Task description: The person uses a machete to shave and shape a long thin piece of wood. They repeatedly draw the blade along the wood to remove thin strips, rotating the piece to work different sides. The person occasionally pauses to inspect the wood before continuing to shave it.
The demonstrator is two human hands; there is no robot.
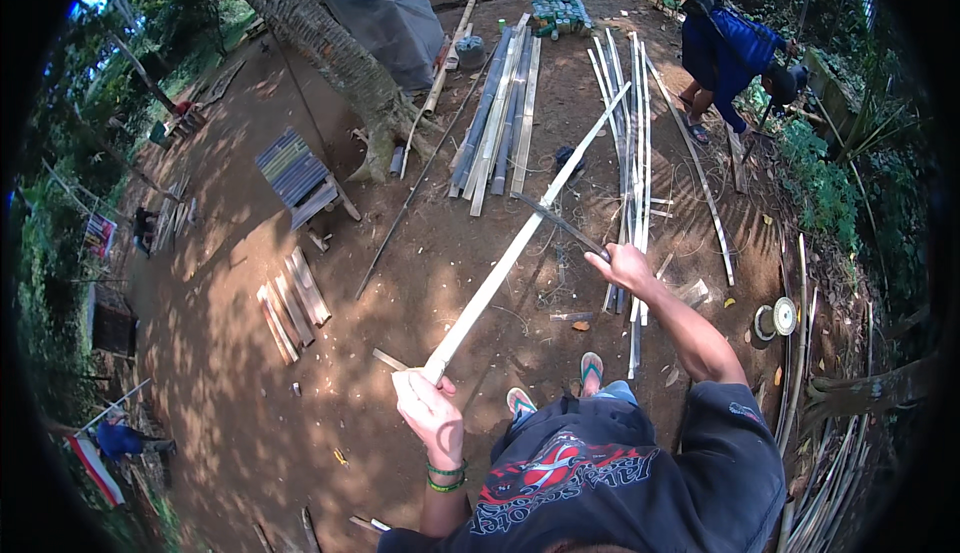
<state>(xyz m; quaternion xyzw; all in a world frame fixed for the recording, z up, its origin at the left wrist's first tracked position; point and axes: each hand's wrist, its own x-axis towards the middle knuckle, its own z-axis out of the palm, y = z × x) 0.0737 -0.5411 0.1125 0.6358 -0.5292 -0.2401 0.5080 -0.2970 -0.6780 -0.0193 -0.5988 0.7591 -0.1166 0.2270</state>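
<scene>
My left hand (430,411) is closed around the near end of a long pale bamboo strip (500,274). The strip slants up and away to the right, its far end above the ground pieces. In my right hand (627,269) is the handle of a long dark-bladed knife (564,224), fingers wrapped around it. The blade lies across the strip around its middle and appears to touch it. Just left of my left hand a short light stick (389,359) shows; whether it is held too, I cannot tell.
Split bamboo lengths (497,113) lie ahead, with long thin strips (640,153) right of them. A slatted bamboo chair (293,168) stands near a tree trunk (330,43). Short boards (293,303) lie left. Another person in blue (735,53) bends over at far right.
</scene>
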